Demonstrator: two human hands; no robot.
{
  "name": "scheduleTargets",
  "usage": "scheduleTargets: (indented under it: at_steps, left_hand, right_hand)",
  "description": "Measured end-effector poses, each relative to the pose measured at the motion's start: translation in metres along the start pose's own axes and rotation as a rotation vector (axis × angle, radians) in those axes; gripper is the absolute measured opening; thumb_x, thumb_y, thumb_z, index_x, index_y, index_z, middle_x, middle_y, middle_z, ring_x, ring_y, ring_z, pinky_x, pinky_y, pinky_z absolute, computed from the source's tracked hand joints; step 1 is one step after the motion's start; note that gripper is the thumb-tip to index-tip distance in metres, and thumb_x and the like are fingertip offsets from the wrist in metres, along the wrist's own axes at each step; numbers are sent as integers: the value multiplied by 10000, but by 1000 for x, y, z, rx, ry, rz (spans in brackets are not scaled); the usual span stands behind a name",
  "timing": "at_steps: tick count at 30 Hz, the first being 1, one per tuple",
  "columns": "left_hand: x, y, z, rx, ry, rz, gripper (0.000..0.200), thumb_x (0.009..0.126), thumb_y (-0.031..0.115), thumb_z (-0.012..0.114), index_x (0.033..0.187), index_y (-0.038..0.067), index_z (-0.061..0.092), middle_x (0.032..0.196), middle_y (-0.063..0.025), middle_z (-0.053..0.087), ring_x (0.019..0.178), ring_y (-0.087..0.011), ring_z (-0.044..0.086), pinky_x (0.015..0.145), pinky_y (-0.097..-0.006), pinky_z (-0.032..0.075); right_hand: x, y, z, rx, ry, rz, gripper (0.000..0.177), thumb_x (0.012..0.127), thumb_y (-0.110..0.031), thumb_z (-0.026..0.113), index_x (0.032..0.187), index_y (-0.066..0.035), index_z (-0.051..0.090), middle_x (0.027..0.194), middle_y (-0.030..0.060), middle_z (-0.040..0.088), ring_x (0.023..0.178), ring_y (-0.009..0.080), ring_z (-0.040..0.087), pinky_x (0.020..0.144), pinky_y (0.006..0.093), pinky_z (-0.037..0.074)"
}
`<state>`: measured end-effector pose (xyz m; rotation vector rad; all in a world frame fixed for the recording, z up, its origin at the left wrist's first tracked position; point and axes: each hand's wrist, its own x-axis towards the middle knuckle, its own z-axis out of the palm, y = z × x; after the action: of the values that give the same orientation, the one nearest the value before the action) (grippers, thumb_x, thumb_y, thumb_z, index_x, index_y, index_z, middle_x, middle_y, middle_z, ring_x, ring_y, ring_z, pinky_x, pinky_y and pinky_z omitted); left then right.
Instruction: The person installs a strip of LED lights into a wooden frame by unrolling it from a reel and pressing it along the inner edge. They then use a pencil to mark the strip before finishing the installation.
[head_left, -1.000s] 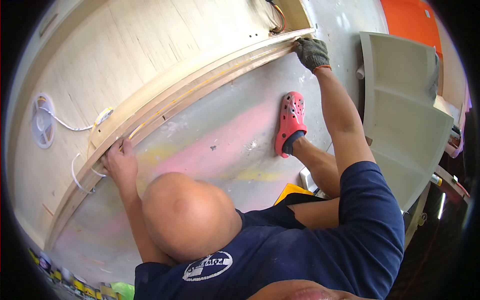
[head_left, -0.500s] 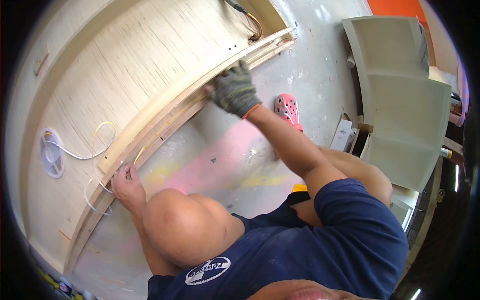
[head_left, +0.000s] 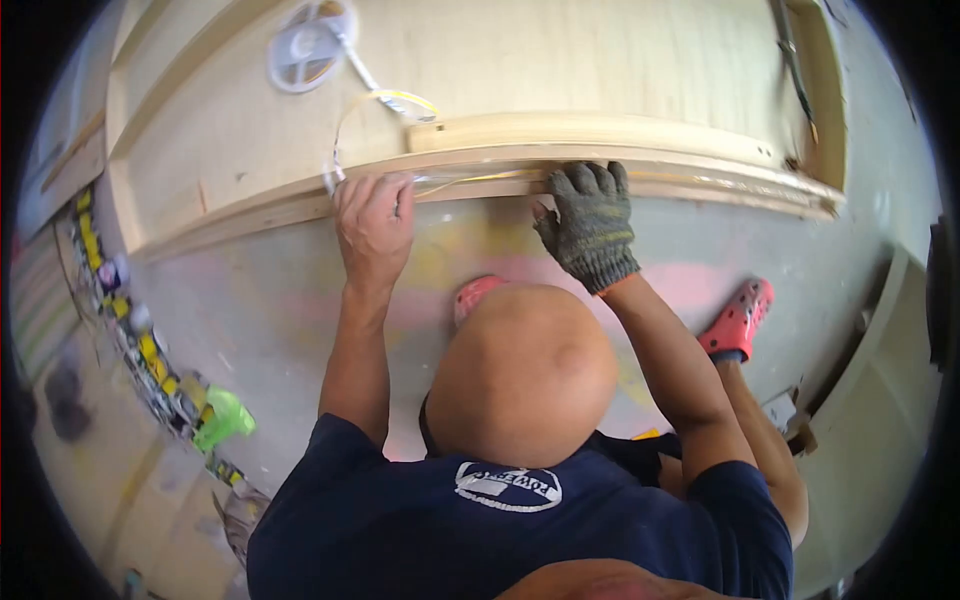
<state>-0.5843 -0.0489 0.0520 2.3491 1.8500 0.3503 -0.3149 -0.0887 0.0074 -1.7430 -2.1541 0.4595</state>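
The left hand [head_left: 373, 228], bare, is curled over a long wooden edging [head_left: 690, 188], its thumb close beside the index finger. Its fingertips are turned away, so whether they pinch anything cannot be told. The right hand [head_left: 592, 225], in a grey knitted glove with an orange cuff, is partly open: the fingers lie over the edging and the thumb stands apart on the side nearer the body. What is under its fingers is hidden.

Between the two hands, a thin yellow strip [head_left: 490, 178] runs in the narrow channel along the edging; beyond the right hand it seems to carry on, though glare and blur make that hard to confirm. Just past the left hand's fingers, a white and yellow lead [head_left: 385, 95] loops up over a pale wooden panel [head_left: 600, 60], near a clear reel [head_left: 312, 45] with its top cut off by the frame.

Farther out from the right hand, a dark cable [head_left: 795, 70] lies at the panel's end, its upper part cut off. Below and between the hands, a bent knee [head_left: 530, 375] covers most of one red clog [head_left: 475, 297]. Well out from the left hand, a bright green bag [head_left: 225, 418] lies beside a row of containers [head_left: 150, 350], their labels too blurred to read.
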Motion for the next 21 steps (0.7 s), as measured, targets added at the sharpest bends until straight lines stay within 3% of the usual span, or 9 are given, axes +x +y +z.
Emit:
scheduleTargets:
  at_steps: [4, 6, 10, 13, 14, 16, 17, 18, 21]
  left_hand:
    - [-1, -6, -18, -280, 106, -8, 138, 823, 47, 767, 956, 50, 731, 897, -73, 716, 845, -253, 656, 811, -358, 519]
    - [-6, 3, -23, -370, 21, -67, 141, 828, 76, 776, 960, 55, 731, 1015, -92, 718, 918, -248, 656, 839, -364, 517]
    - [-16, 14, -19, -357, 253, 6, 169, 855, 90, 765, 1008, 46, 709, 1041, -114, 675, 925, -229, 627, 821, -347, 510]
    - [-66, -1, 21, -689, 453, -421, 292, 912, 72, 699, 1160, 13, 558, 983, -66, 558, 831, -133, 550, 735, -271, 482]
    - [-72, -2, 25, -684, 462, -434, 292, 912, 72, 699, 1160, 13, 558, 983, -66, 558, 831, -133, 550, 735, -271, 482]
    - [-83, 2, 37, -1316, 321, -1061, 283, 903, 89, 688, 1117, 1, 525, 976, -50, 514, 792, -140, 553, 645, -297, 477]
    - [-78, 3, 38, -1320, 219, -1240, 363, 872, 75, 689, 1169, -20, 502, 969, -73, 556, 752, -140, 574, 610, -305, 495]
    - [-78, -3, 49, -1328, 223, -1245, 363, 872, 75, 689, 1169, -20, 502, 969, -73, 556, 752, -140, 574, 610, -305, 495]
    - [-77, -16, 67, -907, 118, -889, 458, 835, 96, 735, 1226, 1, 517, 875, -75, 615, 701, -160, 604, 616, -326, 510]
  right_hand:
    - [15, -39, 3, 97, 42, -115, 337, 795, -240, 745, 1085, -101, 645, 996, 117, 640, 947, 340, 604, 890, 499, 463]
    - [21, -54, 4, 180, 40, -143, 344, 797, -230, 749, 1100, -103, 646, 985, 112, 654, 913, 330, 620, 845, 474, 489]
    - [43, -77, 4, 154, -261, -94, 319, 814, -239, 729, 1093, -118, 635, 966, 111, 681, 904, 338, 644, 821, 476, 487]
    - [50, -79, 19, 65, -441, 57, 284, 834, -265, 715, 1067, -124, 633, 961, 148, 706, 930, 339, 680, 784, 494, 502]
    - [50, -80, 21, 63, -449, 43, 284, 834, -265, 715, 1067, -124, 633, 961, 148, 706, 930, 339, 680, 784, 494, 502]
    - [49, -82, 23, -20, -441, 23, 271, 831, -266, 711, 1054, -128, 644, 921, 144, 711, 876, 342, 692, 765, 494, 509]
    - [49, -82, 25, -26, -448, 19, 271, 831, -266, 711, 1054, -128, 644, 921, 144, 711, 876, 342, 692, 765, 494, 509]
    - [53, -81, 27, 5, -458, 3, 259, 830, -262, 709, 1046, -131, 648, 915, 141, 716, 859, 343, 694, 754, 491, 512]
    - [58, -84, 28, -30, -477, -41, 244, 830, -255, 706, 1036, -135, 653, 904, 140, 722, 830, 343, 698, 732, 486, 516]
